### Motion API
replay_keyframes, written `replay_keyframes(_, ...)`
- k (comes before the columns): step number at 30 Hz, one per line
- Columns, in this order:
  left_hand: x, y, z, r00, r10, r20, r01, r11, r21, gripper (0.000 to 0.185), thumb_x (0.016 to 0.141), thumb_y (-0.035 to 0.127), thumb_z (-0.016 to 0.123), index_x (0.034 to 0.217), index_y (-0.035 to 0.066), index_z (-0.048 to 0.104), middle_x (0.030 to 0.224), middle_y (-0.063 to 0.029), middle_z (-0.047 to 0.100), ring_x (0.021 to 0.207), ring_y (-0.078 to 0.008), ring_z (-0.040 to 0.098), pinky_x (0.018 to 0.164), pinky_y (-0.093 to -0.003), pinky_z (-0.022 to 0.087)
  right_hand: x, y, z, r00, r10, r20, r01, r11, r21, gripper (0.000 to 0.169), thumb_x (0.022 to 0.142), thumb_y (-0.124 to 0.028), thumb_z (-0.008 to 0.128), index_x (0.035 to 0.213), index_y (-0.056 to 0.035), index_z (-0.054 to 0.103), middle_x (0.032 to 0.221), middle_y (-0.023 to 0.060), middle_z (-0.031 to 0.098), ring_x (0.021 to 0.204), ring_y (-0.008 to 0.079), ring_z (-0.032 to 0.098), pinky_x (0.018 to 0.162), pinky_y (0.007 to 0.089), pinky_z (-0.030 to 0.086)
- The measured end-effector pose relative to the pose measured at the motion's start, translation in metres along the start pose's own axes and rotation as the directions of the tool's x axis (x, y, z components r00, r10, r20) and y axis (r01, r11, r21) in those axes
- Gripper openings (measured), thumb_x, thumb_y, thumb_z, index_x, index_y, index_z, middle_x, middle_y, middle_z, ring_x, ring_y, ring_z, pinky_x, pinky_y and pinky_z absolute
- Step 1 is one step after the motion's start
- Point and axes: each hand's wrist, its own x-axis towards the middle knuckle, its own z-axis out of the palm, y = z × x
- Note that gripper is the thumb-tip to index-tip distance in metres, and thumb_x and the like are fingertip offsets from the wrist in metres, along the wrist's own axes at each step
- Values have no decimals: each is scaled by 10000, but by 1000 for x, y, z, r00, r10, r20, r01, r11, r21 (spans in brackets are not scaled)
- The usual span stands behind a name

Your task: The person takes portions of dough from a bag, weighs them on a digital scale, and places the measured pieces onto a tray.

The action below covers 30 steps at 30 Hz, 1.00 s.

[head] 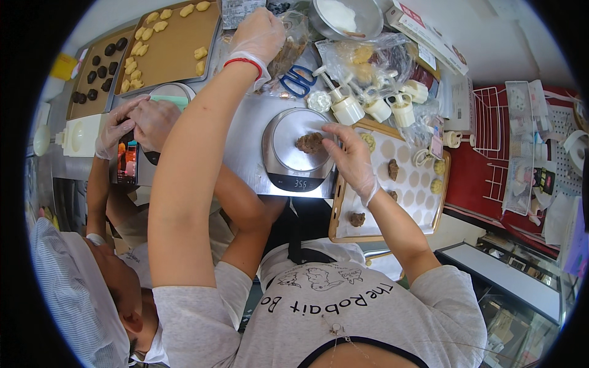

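My right hand (346,154), in a clear plastic glove, has its thumb and fingers apart at the right edge of a brown lump of filling (309,143). The lump lies on the steel plate of a digital kitchen scale (288,161) that reads 35.5. My left hand (258,37), also gloved and with a red cord at the wrist, reaches far forward over a clear plastic bag (293,43) with brown stuff inside; its fingertips are turned away, so what they hold cannot be told. Brown pieces (357,219) and pale green molded pieces (436,186) sit on a paper-lined tray (343,230).
A co-worker's gloved hands (154,120) are at the left, near a second scale and a phone (127,161). Blue-handled scissors (298,81), white plunger molds (347,106) and a steel bowl of white powder (347,18) stand ahead. Trays of dough pieces (177,50) lie back left.
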Motion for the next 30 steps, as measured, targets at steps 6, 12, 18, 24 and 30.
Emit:
replay_keyframes(6, -1, -8, 2, 999, 28, -24, -28, 1000, 14, 311, 889, 330, 458, 962, 62, 599, 1006, -213, 635, 977, -397, 581, 873, -427, 443, -1, -2, -2, 996, 55, 70, -54, 998, -10, 202, 831, -53, 645, 1033, -49, 632, 989, 73, 637, 935, 196, 604, 815, 278, 470)
replay_keyframes(12, -7, -2, 3, 995, 74, -72, -75, 997, -2, 295, 893, 322, 460, 955, 64, 589, 987, -209, 634, 958, -395, 583, 855, -438, 445, 2, -13, 8, 981, -190, -51, 186, 980, -64, 214, 775, -13, 604, 986, -43, 620, 998, 122, 613, 885, 296, 614, 792, 358, 493)
replay_keyframes(18, -5, -4, 4, 994, 80, -75, -81, 997, 2, 284, 900, 316, 470, 939, 58, 583, 974, -207, 632, 943, -390, 585, 839, -443, 445, 17, -6, -1, 979, -72, 190, 88, 993, -74, 194, 753, -24, 620, 947, -31, 628, 966, 124, 604, 864, 286, 623, 777, 344, 504)
replay_keyframes(24, -4, -5, 6, 993, 81, -83, -81, 997, -1, 287, 901, 315, 484, 924, 46, 583, 951, -202, 632, 931, -386, 585, 834, -443, 446, 13, -1, 5, 985, 98, 139, -97, 995, -15, 156, 773, -21, 644, 927, -8, 621, 898, 92, 630, 769, 169, 625, 726, 278, 499)
replay_keyframes(30, -4, -6, 6, 991, 100, -88, -99, 995, 13, 284, 897, 306, 483, 916, 41, 582, 956, -201, 632, 929, -387, 584, 833, -441, 446, 13, 8, 9, 952, 272, 143, -299, 926, 230, 153, 773, 5, 627, 923, -21, 639, 845, 56, 640, 722, 119, 601, 687, 255, 501)
